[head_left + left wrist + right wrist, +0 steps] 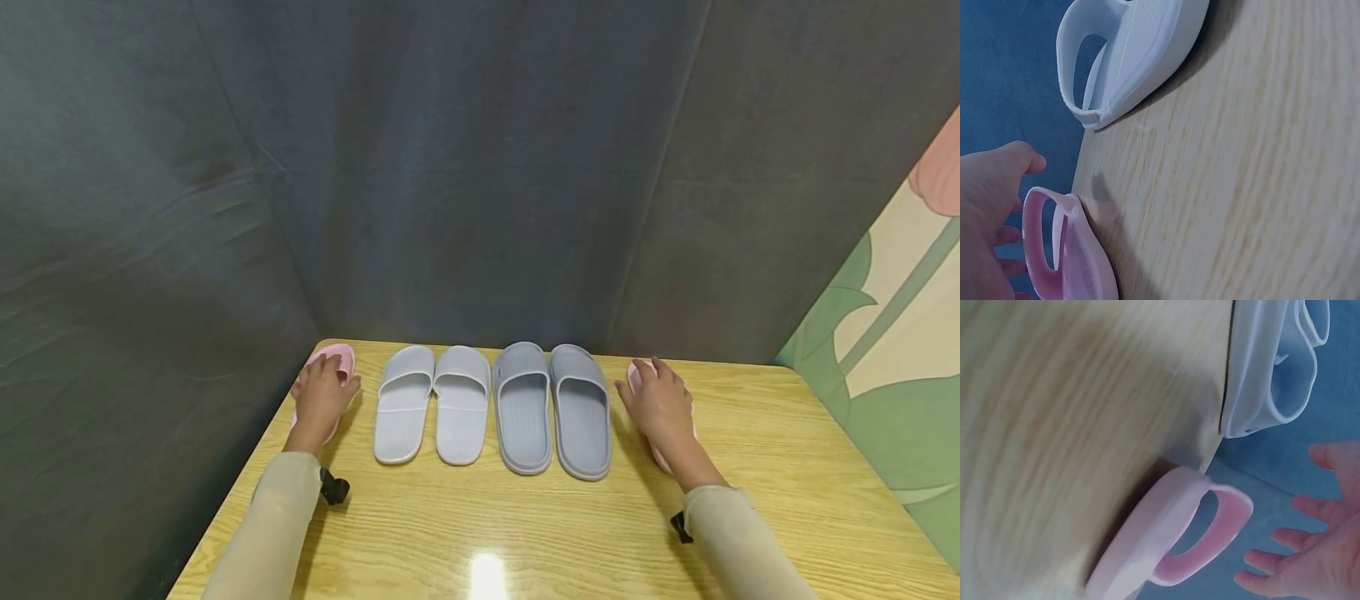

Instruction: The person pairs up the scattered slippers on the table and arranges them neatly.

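My left hand is above a pink slipper at the left end of the row, covering much of it. In the left wrist view, its spread fingers lie beside that slipper's strap; contact is unclear. My right hand hovers over another pink slipper at the right end. The right wrist view shows relaxed, parted fingers apart from the strap. Neither hand grips anything. Between the hands stand a pair of white slippers and a pair of larger grey slippers, toes toward the back.
The slippers stand on a wooden table near its back edge. A dark grey curtain rises behind it and along the left side. To the right is a wall painted with leaves and a flower.
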